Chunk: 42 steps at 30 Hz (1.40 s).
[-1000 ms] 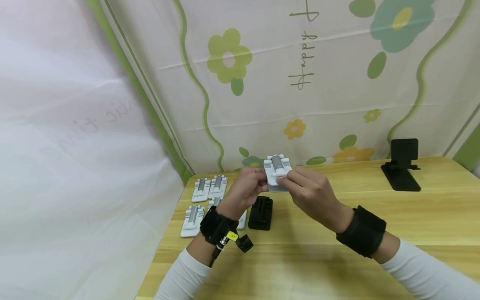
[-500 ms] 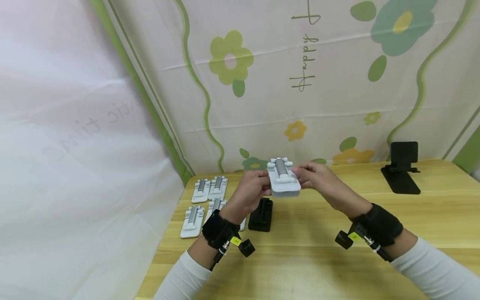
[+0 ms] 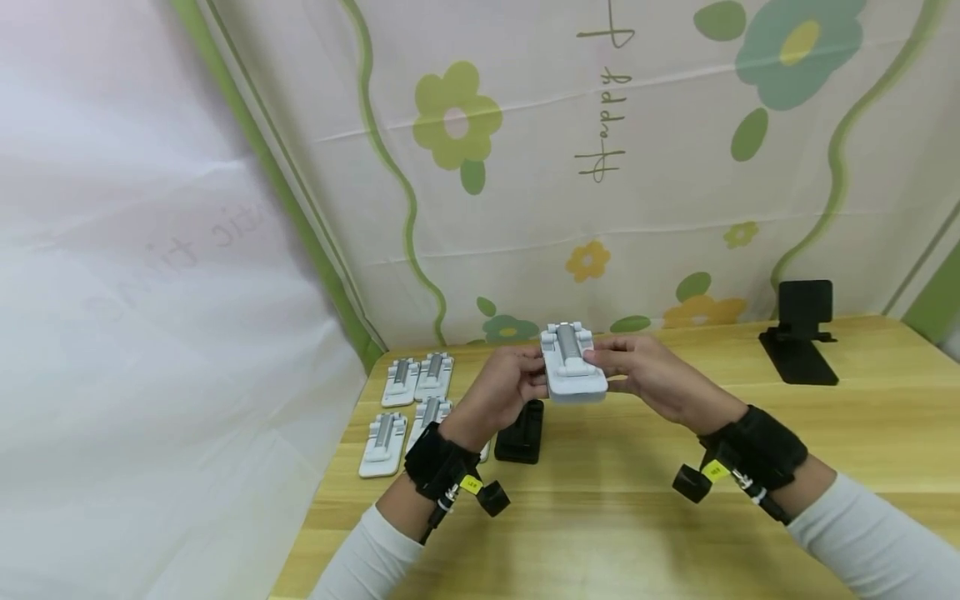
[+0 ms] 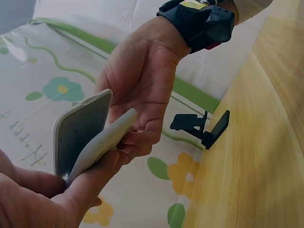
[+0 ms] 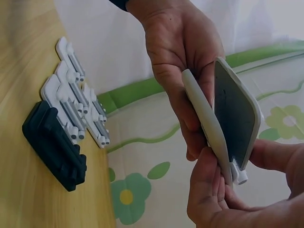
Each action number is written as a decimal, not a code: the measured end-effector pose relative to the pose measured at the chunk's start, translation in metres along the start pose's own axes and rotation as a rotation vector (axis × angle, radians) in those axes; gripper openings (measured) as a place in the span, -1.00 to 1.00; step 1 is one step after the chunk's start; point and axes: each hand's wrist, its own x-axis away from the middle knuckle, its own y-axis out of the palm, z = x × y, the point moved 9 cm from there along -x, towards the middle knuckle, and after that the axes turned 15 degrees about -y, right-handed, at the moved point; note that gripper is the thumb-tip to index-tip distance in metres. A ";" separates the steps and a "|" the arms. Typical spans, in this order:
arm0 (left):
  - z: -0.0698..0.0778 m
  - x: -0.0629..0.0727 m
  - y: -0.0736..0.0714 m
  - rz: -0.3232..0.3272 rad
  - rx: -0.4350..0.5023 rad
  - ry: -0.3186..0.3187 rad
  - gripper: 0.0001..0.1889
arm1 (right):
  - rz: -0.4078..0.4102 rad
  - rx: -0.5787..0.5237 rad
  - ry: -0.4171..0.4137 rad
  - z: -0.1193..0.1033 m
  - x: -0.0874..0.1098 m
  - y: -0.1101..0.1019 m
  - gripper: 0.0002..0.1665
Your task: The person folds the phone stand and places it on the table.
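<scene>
Both hands hold a white folding phone stand (image 3: pixel 573 371) up above the table, its grey hinge arm facing the head camera. My left hand (image 3: pixel 504 385) grips its left edge. At the right edge my right hand (image 3: pixel 654 373) pinches it, thumb beside the grey arm. From the right wrist view, the stand's grey-padded plate (image 5: pixel 235 111) and its white base (image 5: pixel 206 118) are spread apart in a narrow V, joined at the hinge end. The left wrist view shows the same gap beside the padded plate (image 4: pixel 85 126), with fingers on both parts.
Several folded white phone stands (image 3: pixel 383 444) lie at the table's left, partly hidden by the left forearm. A folded black phone stand (image 3: pixel 520 433) lies next to them. An unfolded black phone stand (image 3: pixel 806 329) stands at the back right. A flower-print curtain (image 3: pixel 525 208) hangs behind the table (image 3: pixel 750 467).
My right hand has gone from gripping the white phone stand's front to its right edge, the wrist turning. The stand has shifted slightly right and down in the head view.
</scene>
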 end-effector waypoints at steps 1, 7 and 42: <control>0.001 0.000 0.000 -0.015 0.015 0.003 -0.58 | 0.001 -0.002 0.002 0.000 0.000 0.000 -0.33; 0.003 0.002 0.002 -0.019 -0.029 0.007 -0.56 | 0.001 -0.010 0.023 0.006 0.001 0.000 -0.30; 0.025 0.005 0.031 0.510 -1.051 0.258 -0.61 | 0.069 0.035 -0.041 0.010 0.004 -0.002 -0.57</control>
